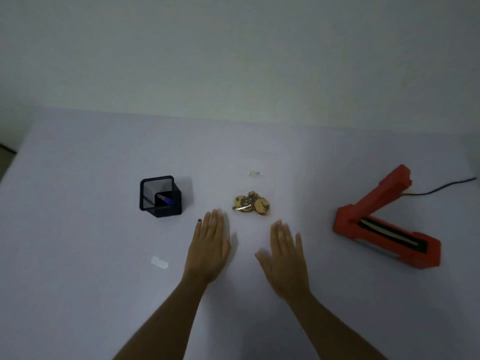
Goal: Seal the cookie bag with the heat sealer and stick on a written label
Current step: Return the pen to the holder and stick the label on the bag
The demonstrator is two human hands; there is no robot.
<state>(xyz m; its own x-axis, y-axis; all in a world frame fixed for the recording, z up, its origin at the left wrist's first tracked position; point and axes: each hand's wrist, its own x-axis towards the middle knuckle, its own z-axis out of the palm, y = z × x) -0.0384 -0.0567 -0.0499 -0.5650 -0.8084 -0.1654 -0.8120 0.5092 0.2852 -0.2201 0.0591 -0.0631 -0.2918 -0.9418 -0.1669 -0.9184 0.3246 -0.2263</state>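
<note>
A clear bag of chocolate-chip cookies [251, 203] lies flat at the middle of the white table, its upper part transparent with a small printed sticker [255, 173]. To the right sits a red heat sealer [384, 229] with its arm raised. A blank white label [159, 262] lies at the front left. A black mesh holder [159, 196] with a blue pen [166, 200] stands to the left. My left hand [210, 245] and my right hand [285, 258] hover flat just in front of the bag, fingers extended, holding nothing.
The sealer's black cable [441, 187] runs off toward the table's right edge. A plain white wall rises behind the table [78, 307]. The table's left edge shows at far left.
</note>
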